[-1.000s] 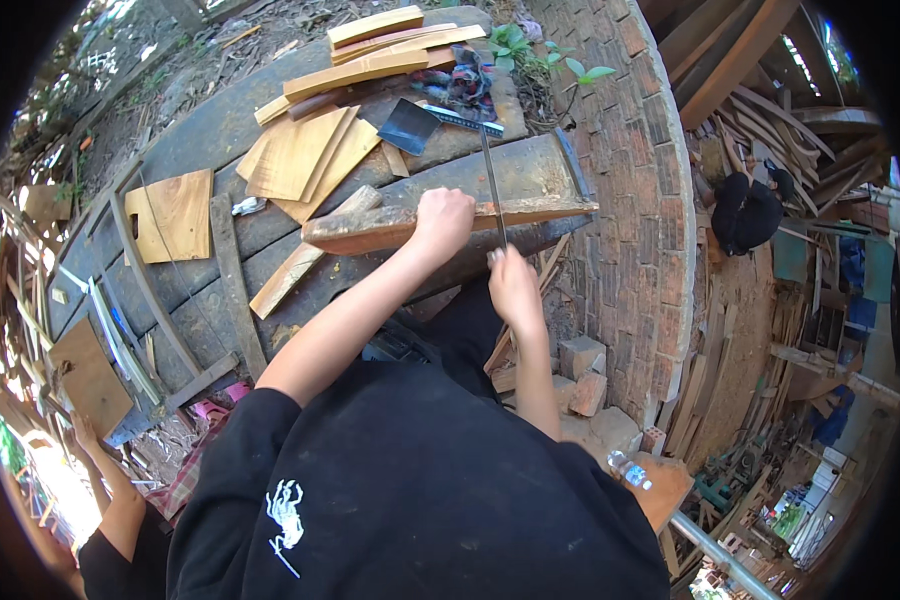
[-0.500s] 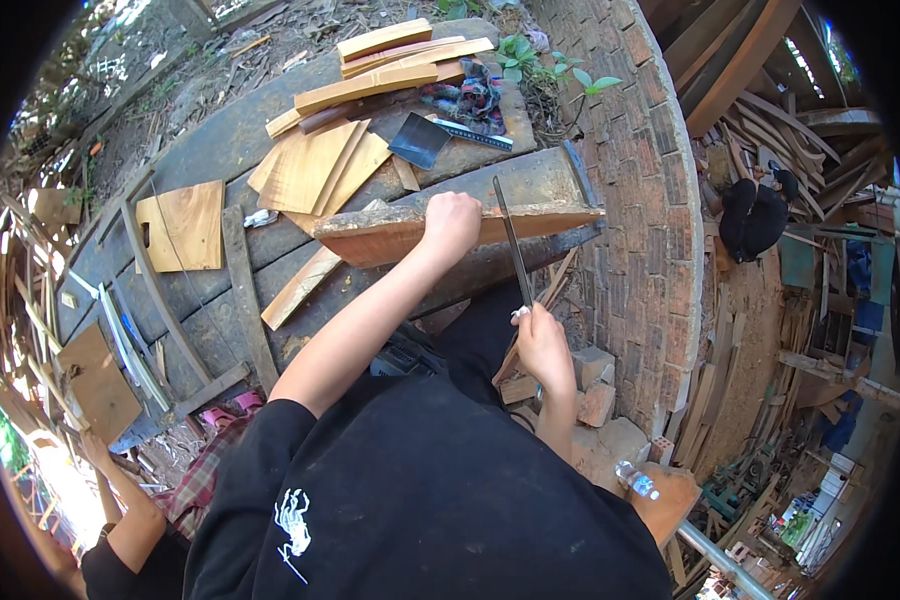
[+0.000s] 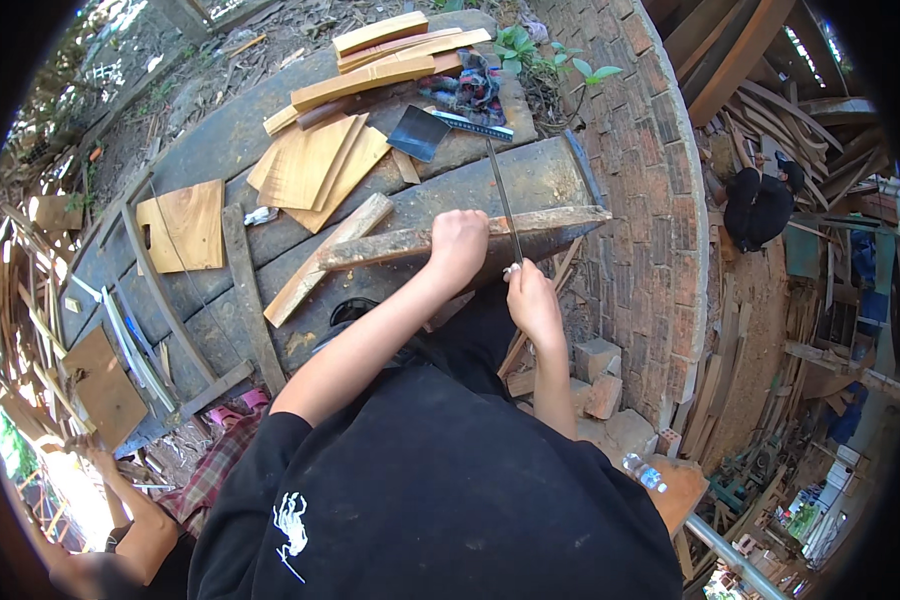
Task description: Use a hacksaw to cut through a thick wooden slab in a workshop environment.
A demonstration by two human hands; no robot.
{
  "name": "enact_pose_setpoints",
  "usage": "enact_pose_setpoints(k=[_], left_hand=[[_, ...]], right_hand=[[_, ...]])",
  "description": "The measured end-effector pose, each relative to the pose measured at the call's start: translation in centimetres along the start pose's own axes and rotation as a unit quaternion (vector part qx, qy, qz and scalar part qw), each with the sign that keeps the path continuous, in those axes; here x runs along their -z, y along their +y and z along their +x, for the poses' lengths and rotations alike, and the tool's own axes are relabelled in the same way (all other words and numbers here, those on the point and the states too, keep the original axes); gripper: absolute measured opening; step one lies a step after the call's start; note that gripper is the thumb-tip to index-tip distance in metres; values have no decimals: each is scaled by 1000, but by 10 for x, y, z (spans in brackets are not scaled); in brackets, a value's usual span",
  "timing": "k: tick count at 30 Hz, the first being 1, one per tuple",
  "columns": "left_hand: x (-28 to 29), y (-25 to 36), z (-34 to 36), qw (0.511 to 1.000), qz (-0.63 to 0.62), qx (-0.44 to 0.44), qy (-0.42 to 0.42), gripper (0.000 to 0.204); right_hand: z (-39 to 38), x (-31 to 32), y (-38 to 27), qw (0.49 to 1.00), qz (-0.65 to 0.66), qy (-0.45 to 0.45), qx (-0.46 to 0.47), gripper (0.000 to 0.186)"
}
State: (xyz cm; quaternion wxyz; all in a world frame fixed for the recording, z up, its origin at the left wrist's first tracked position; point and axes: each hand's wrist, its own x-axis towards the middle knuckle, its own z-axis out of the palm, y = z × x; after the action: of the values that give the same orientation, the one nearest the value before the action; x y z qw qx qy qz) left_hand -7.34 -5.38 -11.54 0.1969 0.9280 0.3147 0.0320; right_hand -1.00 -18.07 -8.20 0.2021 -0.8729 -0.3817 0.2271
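A rough-edged wooden plank (image 3: 390, 246) lies across in front of me with its narrow, weathered edge turned up. My left hand (image 3: 460, 245) is closed over this edge near the plank's middle. In my right hand (image 3: 534, 303) is a long, narrow, dark metal bar tool (image 3: 502, 195), gripped at its near end. It points away from me and crosses the plank's edge just right of my left hand. Whether it is toothed like a file or sharp like a blade cannot be made out. A pale wood strip (image 3: 298, 296) sits slantwise by the plank's left end.
On the dark plank bench (image 3: 195, 150) are flat boards (image 3: 305, 170), stacked wood strips (image 3: 385, 78), a black plate (image 3: 418, 133), a ruler (image 3: 473, 126) and a crumpled cloth (image 3: 467, 88). A brick wall (image 3: 645, 220) runs along the right. Other people are at lower left and far right.
The plank has rolled so that its edge faces up and its reddish side is out of sight. The tool and my right hand have shifted slightly away from me and left.
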Motion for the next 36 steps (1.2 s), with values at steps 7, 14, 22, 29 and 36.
enact_pose_setpoints(k=[7, 14, 22, 29, 36], left_hand=[[1, 2, 2, 1000, -3, -4, -9, 7], [12, -17, 25, 999, 22, -38, 3, 9], [6, 1, 6, 1000, 4, -28, -13, 9], [15, -6, 11, 999, 11, -11, -41, 10], [14, -5, 15, 999, 27, -30, -35, 10]], right_hand=[[-29, 7, 2, 999, -31, -14, -34, 25], [-83, 35, -12, 993, 3, -56, -99, 21], [-1, 8, -7, 999, -20, -21, -27, 24], [-56, 43, -19, 992, 24, -90, -83, 23], [-26, 9, -16, 998, -22, -23, -48, 21]])
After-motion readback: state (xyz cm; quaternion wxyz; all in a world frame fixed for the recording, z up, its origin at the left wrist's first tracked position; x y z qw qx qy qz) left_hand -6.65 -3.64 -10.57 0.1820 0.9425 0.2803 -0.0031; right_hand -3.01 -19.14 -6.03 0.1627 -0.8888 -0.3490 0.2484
